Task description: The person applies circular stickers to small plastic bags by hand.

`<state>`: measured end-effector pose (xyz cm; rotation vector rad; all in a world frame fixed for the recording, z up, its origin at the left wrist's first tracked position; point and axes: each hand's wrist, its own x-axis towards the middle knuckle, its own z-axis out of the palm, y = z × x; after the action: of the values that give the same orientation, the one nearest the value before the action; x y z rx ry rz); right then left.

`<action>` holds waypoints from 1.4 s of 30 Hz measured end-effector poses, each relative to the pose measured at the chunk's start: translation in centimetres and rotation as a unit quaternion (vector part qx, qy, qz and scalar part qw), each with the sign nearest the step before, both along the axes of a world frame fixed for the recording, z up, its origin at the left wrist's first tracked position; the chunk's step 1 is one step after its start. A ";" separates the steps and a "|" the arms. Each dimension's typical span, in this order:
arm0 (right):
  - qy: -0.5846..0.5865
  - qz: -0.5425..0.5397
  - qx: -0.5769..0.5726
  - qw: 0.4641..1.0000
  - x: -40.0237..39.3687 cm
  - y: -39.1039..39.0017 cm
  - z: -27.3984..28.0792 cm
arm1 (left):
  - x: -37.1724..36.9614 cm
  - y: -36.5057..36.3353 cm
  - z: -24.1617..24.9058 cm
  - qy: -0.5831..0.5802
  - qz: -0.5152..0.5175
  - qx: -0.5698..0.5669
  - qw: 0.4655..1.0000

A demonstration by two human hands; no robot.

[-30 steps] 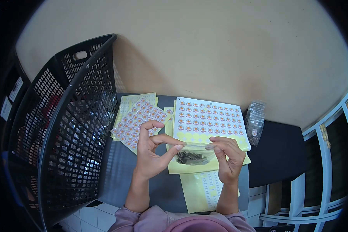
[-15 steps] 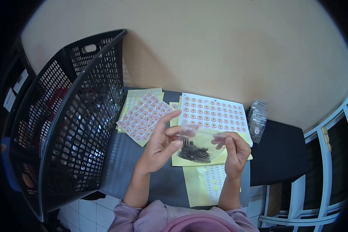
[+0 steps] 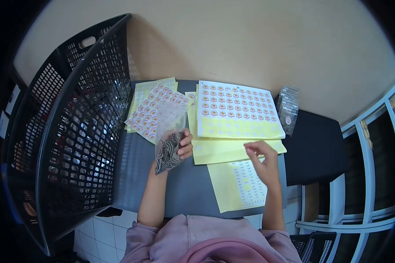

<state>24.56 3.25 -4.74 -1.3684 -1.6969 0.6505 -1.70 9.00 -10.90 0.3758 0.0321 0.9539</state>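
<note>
A clear plastic bag (image 3: 170, 151) of dark, striped, curved pieces hangs upright on the left of the table. My left hand (image 3: 185, 144) is closed on it from behind, with its fingertips wrapping round the right side. My right hand (image 3: 264, 161) hovers over the yellow backing sheets (image 3: 224, 151), thumb and forefinger pinched together. Whatever may be between those fingertips is too small to make out. Just beyond it lies a sheet of round orange-and-white stickers (image 3: 237, 103), its lower rows bare yellow. A sheet of small printed labels (image 3: 249, 182) lies nearer to me.
A tall black mesh basket (image 3: 81, 131) holding shiny bags stands at the left. More sticker sheets (image 3: 140, 120) lie at the back left of the grey table (image 3: 180, 188). A stack of filled clear bags (image 3: 289, 109) rests at the back right, beside a black surface (image 3: 316, 149).
The bag, earlier held between both hands, has moved left in my left hand and now stands upright. My right hand has let go of it and come over the yellow sheets.
</note>
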 end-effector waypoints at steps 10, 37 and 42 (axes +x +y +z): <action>-0.163 -0.139 -0.004 0.977 -2.7 -6.2 -6.8 | 4.5 -1.0 -2.7 -0.102 -0.195 -0.063 0.974; -0.236 -0.027 0.038 0.971 -1.4 -3.9 -6.6 | 2.2 -10.0 3.7 0.711 -0.039 0.419 0.563; -0.229 -0.036 0.057 0.971 -1.1 -2.5 -5.6 | 5.4 -9.9 1.3 0.742 0.093 0.475 0.463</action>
<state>23.46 0.73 -10.30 -1.5704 -1.9942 0.1956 3.67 -0.93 -9.58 2.2550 1.2261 0.4487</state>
